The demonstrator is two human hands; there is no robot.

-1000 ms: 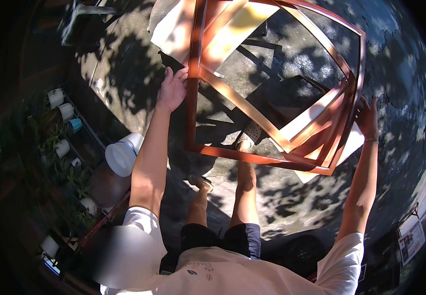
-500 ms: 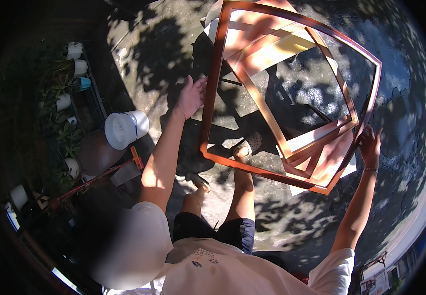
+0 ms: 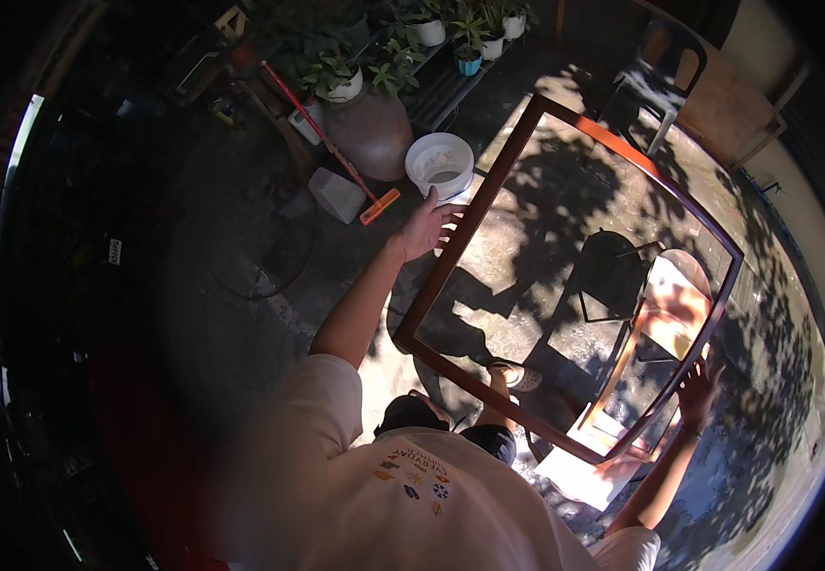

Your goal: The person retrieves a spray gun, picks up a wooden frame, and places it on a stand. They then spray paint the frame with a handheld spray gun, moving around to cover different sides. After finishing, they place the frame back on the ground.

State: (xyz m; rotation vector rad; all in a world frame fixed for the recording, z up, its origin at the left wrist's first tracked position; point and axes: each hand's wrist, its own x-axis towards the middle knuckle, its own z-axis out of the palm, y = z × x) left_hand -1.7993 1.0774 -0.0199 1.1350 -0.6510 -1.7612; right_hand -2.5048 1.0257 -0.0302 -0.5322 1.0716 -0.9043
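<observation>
- Here, your left hand (image 3: 425, 226) lies flat against the left rail of the large reddish-brown wooden frame (image 3: 451, 262), fingers spread apart and stretched along the wood rather than curled round it.
- Your right hand (image 3: 697, 388) meets the same frame at its lower right corner, fingers fanned open with the tips pressed to the rail.
- The frame hangs tilted between both hands, above the sunlit concrete floor (image 3: 527, 285), which shows through its open middle.
- Just beyond your left fingertips stands a round white plastic bucket (image 3: 440, 164); a big brown clay jar (image 3: 368, 133) sits beside it.
- To the left of that hand, a red-handled mop with an orange head (image 3: 336, 152) leans by a pale grey block (image 3: 337, 194).
- Beside your right fingers, inside the frame's outline, stands an orange wooden piece (image 3: 665, 319); a flat white sheet (image 3: 579, 471) lies below them.
- Well beyond both hands, potted green plants (image 3: 403, 38) line a rack.
</observation>
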